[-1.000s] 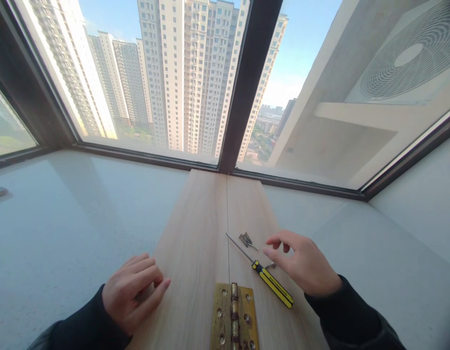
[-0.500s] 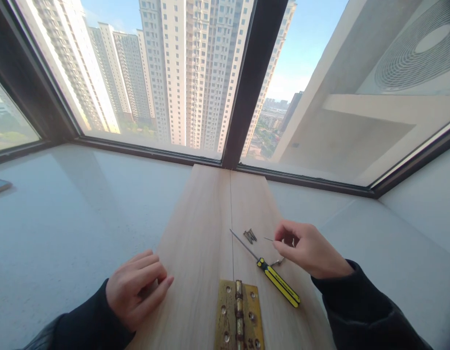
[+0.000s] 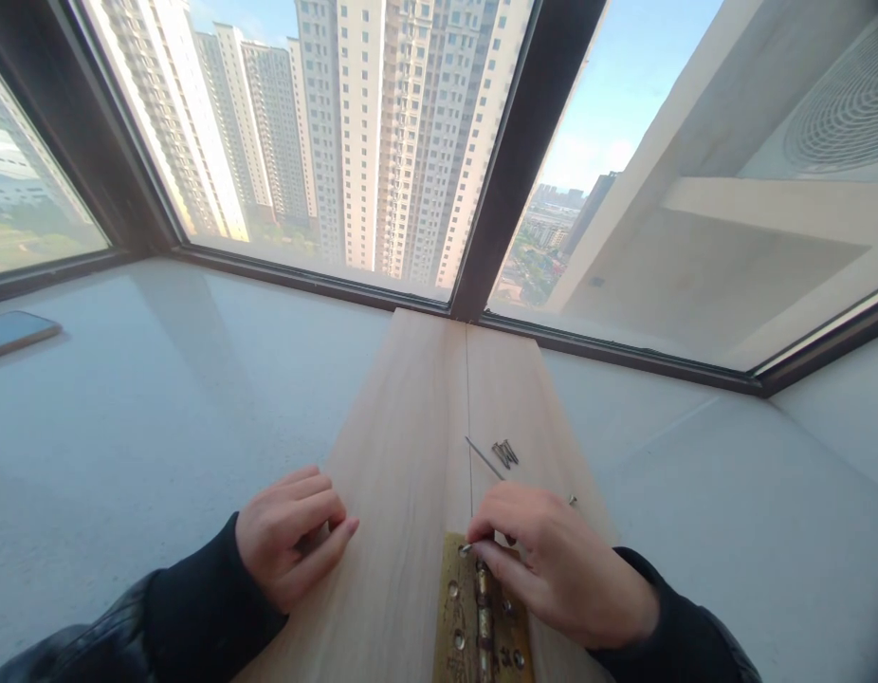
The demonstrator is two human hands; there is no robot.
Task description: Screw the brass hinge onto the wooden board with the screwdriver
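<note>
Head view of a white window ledge (image 3: 161,408) on which two pale wooden boards (image 3: 411,455) lie side by side, their seam running from the window frame (image 3: 524,161) toward the viewer. A brass hinge (image 3: 457,617) lies flat at the near end of the boards, its knuckle aligned with the seam and its leaves bearing open screw holes. The right hand (image 3: 553,564) rests over the upper right part of the hinge; thumb and forefinger are pinched on a small screw (image 3: 466,547), whose tip sits at the top edge of the left leaf, close to the knuckle. The remaining fingers are curled over the right leaf. The left hand (image 3: 293,536) lies on the left board beside the hinge, loosely curled and holding nothing, with the thumb stretched along the wood. Beyond the right hand, the metal shaft of a screwdriver (image 3: 484,458) shows on the right board; its handle is hidden by the hand. A small cluster of spare screws (image 3: 505,452) lies just beside the shaft. A phone (image 3: 16,332) lies at the far left of the ledge, well apart from the boards. Both sleeves are dark.
</note>
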